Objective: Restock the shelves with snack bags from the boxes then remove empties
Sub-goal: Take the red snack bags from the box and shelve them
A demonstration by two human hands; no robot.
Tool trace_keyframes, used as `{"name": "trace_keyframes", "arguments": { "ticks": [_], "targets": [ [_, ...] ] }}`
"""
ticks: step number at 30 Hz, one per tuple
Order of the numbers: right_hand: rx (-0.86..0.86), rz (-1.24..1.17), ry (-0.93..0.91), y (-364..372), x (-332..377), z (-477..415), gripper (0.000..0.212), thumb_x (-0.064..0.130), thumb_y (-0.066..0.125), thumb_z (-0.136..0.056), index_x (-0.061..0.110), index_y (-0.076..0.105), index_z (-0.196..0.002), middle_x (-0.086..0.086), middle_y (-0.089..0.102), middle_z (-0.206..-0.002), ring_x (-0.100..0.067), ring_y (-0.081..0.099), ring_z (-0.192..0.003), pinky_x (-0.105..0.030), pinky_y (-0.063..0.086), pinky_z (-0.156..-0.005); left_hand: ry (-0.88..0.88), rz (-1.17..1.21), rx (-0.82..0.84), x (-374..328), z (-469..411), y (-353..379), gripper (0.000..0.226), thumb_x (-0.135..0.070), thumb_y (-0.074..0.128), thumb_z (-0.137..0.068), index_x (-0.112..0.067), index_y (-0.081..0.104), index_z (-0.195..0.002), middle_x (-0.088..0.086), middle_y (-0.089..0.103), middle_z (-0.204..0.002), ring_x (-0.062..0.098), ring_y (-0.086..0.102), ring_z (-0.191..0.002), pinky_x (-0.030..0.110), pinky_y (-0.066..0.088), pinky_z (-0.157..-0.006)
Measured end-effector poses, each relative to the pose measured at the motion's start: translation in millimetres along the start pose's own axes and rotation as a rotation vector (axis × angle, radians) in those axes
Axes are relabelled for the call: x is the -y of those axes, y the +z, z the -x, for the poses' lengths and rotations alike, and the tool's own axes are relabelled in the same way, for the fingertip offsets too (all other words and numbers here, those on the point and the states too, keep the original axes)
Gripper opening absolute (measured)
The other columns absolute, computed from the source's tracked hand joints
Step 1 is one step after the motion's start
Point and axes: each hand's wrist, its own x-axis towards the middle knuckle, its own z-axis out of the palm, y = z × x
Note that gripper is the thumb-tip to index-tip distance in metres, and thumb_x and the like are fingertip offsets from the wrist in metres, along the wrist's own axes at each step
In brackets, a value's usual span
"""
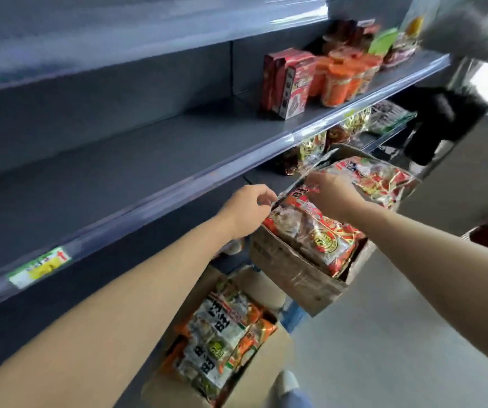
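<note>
A brown cardboard box (290,269) stands beside the shelves, full of red snack bags. The nearest red snack bag (316,231) lies on top. My left hand (248,210) pinches its left top corner. My right hand (329,192) grips its top edge from above. Another red bag (378,181) lies further back in the box. Below, a second open box (266,369) holds white and orange snack bags (222,334). The grey middle shelf (119,160) is bare on its left part.
Red cartons (287,81) and orange packs (346,78) stand on the right of the middle shelf. More bags (310,151) sit on the lower shelf behind the box. Another person in grey and black (449,113) stands at the far right. Grey floor (399,334) stretches right.
</note>
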Motion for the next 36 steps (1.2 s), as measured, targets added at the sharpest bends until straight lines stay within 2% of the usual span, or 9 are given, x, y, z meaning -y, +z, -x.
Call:
{"name": "trace_keyframes", "arguments": {
  "ticks": [4,8,15,19,22,27,29,32,36],
  "targets": [
    [0.157,0.030,0.068,6.4,-79.1,-23.0,0.035,0.018,0.051,-0.095,0.008,0.054,-0.129,-0.013,0.063,-0.120,-0.028,0.065,-0.099,-0.041,0.057,-0.085,-0.221,-0.012,0.100,-14.2,-51.6,63.9,0.021,-0.014,0.056,-0.091,-0.012,0.062,-0.111,0.007,0.064,-0.114,0.023,0.059,-0.105,0.034,0.046,-0.094],
    [0.309,0.003,0.102,22.0,-119.4,-41.7,0.041,0.027,0.048,-0.098,0.013,0.046,-0.136,-0.006,0.060,-0.100,-0.016,0.058,-0.070,-0.022,0.051,-0.055,-0.516,0.100,0.164,-19.5,-79.4,103.4,0.016,-0.013,0.053,-0.094,-0.002,0.055,-0.106,0.014,0.057,-0.097,0.027,0.058,-0.081,0.032,0.052,-0.066],
    [0.466,-0.047,0.155,45.6,-133.4,-77.0,0.046,0.042,0.043,-0.098,0.006,0.050,-0.127,-0.005,0.057,-0.084,-0.019,0.057,-0.072,-0.026,0.048,-0.058,-0.867,0.473,0.155,-22.2,-100.7,127.1,0.077,-0.029,0.060,-0.092,-0.005,0.014,-0.149,0.018,0.040,-0.146,0.035,0.046,-0.130,0.043,0.053,-0.091],
    [0.508,-0.118,0.226,53.7,-134.7,-92.2,0.051,0.048,0.046,-0.094,0.007,0.051,-0.125,-0.009,0.061,-0.116,-0.030,0.059,-0.110,-0.036,0.048,-0.093,-0.934,0.601,0.084,-24.5,-107.0,134.2,0.079,-0.026,0.068,-0.087,-0.006,0.021,-0.147,0.017,0.037,-0.149,0.036,0.037,-0.135,0.056,0.038,-0.106],
    [0.562,-0.127,0.271,49.7,-132.0,-95.2,0.054,0.042,0.047,-0.096,0.002,0.048,-0.132,-0.015,0.056,-0.130,-0.031,0.054,-0.122,-0.037,0.044,-0.104,-0.942,0.584,-0.022,-25.3,-110.3,136.2,0.100,-0.016,0.070,-0.085,-0.013,-0.005,-0.151,0.016,0.033,-0.149,0.035,0.039,-0.134,0.055,0.037,-0.107],
    [0.410,-0.067,0.278,46.1,-128.0,-91.1,0.019,0.012,0.043,-0.096,0.000,0.057,-0.101,-0.005,0.047,-0.074,-0.023,0.052,-0.083,-0.023,0.042,-0.054,-0.850,0.207,-0.140,-27.9,-110.0,123.2,0.087,-0.010,0.068,-0.082,-0.007,0.012,-0.148,0.021,0.034,-0.145,0.039,0.040,-0.132,0.047,0.037,-0.109],
    [0.363,-0.084,0.319,41.9,-122.2,-87.2,0.020,0.006,0.039,-0.093,0.003,0.050,-0.077,-0.005,0.046,-0.071,-0.021,0.052,-0.070,-0.023,0.040,-0.048,-0.810,0.160,-0.188,-28.9,-108.0,114.9,0.074,-0.007,0.063,-0.084,-0.007,0.018,-0.144,0.023,0.041,-0.136,0.040,0.047,-0.123,0.047,0.043,-0.102],
    [0.324,-0.145,0.296,28.4,-105.7,-82.7,0.025,0.009,0.041,-0.093,0.005,0.043,-0.069,-0.003,0.038,-0.067,-0.020,0.051,-0.065,-0.026,0.042,-0.050,-0.769,0.183,-0.211,-35.9,-96.7,92.9,0.056,-0.006,0.056,-0.091,-0.012,0.022,-0.135,0.010,0.050,-0.095,0.020,0.054,-0.077,0.033,0.049,-0.063],
    [0.329,-0.141,0.192,-0.5,-63.1,-76.8,0.025,0.014,0.043,-0.096,0.001,0.051,-0.077,-0.002,0.040,-0.065,-0.015,0.045,-0.059,-0.021,0.032,-0.044,-0.679,0.138,-0.306,-35.8,-72.9,46.5,0.056,-0.007,0.053,-0.093,-0.014,0.023,-0.140,0.012,0.051,-0.120,0.018,0.057,-0.080,0.030,0.052,-0.059]
  ]
}}
